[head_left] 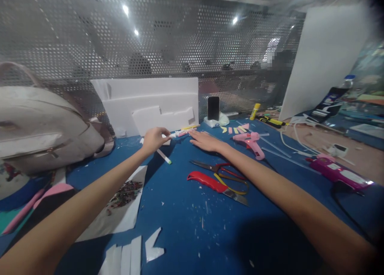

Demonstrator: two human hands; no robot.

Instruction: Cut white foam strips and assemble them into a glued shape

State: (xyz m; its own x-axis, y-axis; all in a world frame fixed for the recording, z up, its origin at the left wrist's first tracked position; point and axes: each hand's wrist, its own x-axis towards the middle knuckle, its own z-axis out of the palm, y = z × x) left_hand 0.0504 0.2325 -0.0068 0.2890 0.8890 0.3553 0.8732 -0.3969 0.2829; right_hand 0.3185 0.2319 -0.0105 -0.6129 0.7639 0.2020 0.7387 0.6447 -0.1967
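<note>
At the far side of the blue table, my left hand (155, 140) is curled beside a small white piece (166, 142). Its fingers bend inward, and what they hold, if anything, is hidden. A white marker with a green end (165, 156) lies just below it. My right hand (205, 141) is open, palm down, fingers stretched toward a bunch of pens or markers (183, 132). Scissors (216, 169) with red and yellow handles lie near my right forearm. Closer to me is a red-handled cutter (207, 182) with its blade out.
White foam sheets (168, 97) stand at the back, a phone (213, 108) to their right. A pink glue gun (250, 142) and a purple tool (339, 172) with cords lie right. A bag (39, 123) stands left. Cut white strips (131, 257) lie in front.
</note>
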